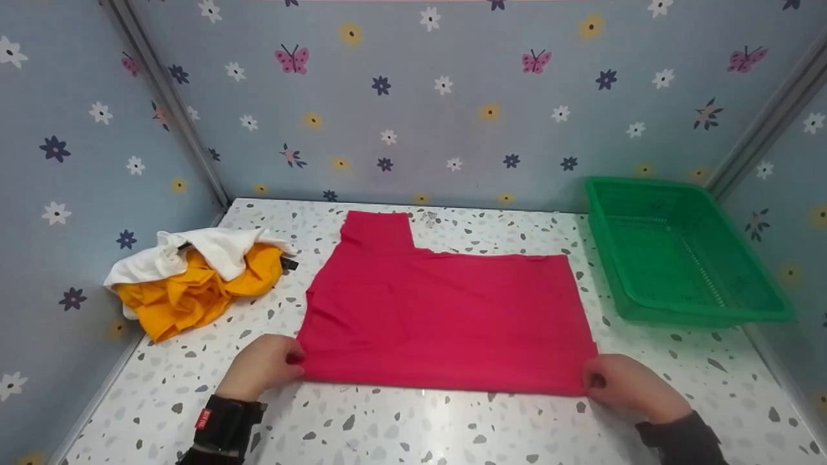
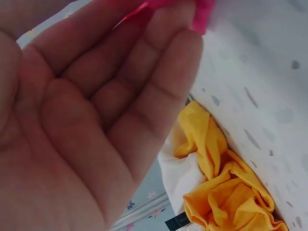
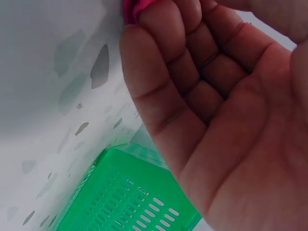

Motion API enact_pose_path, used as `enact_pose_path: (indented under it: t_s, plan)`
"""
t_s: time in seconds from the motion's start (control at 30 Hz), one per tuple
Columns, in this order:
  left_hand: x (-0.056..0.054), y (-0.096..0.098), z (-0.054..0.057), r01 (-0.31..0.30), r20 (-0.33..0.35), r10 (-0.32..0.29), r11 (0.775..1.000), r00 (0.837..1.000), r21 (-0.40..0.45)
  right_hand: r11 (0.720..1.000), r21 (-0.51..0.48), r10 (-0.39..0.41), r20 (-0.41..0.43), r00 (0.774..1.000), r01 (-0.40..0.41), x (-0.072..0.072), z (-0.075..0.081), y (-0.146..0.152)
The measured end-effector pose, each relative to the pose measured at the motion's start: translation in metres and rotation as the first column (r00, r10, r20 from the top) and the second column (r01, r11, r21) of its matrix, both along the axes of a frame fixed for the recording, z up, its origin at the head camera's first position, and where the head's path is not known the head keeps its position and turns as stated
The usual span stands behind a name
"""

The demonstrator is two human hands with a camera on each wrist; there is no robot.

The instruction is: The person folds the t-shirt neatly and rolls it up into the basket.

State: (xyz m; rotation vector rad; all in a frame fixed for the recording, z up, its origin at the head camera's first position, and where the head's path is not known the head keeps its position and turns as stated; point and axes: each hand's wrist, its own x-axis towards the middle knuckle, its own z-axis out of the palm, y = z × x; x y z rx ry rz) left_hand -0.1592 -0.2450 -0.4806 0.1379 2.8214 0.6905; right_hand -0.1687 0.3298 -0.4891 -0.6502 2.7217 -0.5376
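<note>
While left hand [image 1: 261, 365] and right hand [image 1: 632, 385] pinch its near corners, the red garment [image 1: 452, 310] lies between them.

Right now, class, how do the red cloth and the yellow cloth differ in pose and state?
The red cloth lies mostly flat, while the yellow cloth is bunched in loose folds. The left hand and right hand pinch the red cloth's near corners; neither touches the yellow cloth. The red cloth spreads across the middle, whereas the yellow cloth sits off to the left. Both rest on the speckled table.
</note>
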Motion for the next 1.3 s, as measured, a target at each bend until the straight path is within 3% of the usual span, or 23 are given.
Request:
enact_pose_path:
  t_s: [0.13, 0.43, 1.03, 1.3]
  plan:
    - [-0.001, 0.002, 0.002, 0.032, -0.032, -0.032, 0.999, 0.999, -0.007, 1.0, -0.009, 0.007, 0.003, 1.0, -0.007, 0.0, 0.0, 0.0]
    - [0.001, 0.002, -0.001, 0.044, -0.051, -0.043, 0.999, 0.998, 0.014, 0.999, -0.001, 0.048, -0.054, 0.997, -0.048, 0.0, -0.002, 0.001]
    - [0.01, 0.001, 0.003, 0.025, 0.008, -0.025, 0.999, 1.0, 0.027, 0.998, -0.007, 0.06, 0.0, 0.998, -0.06, 0.006, -0.004, 0.003]
    - [0.008, 0.003, 0.003, 0.03, -0.033, -0.029, 1.0, 0.999, 0.003, 0.999, -0.002, 0.054, 0.013, 0.998, -0.054, 0.007, -0.002, 0.004]
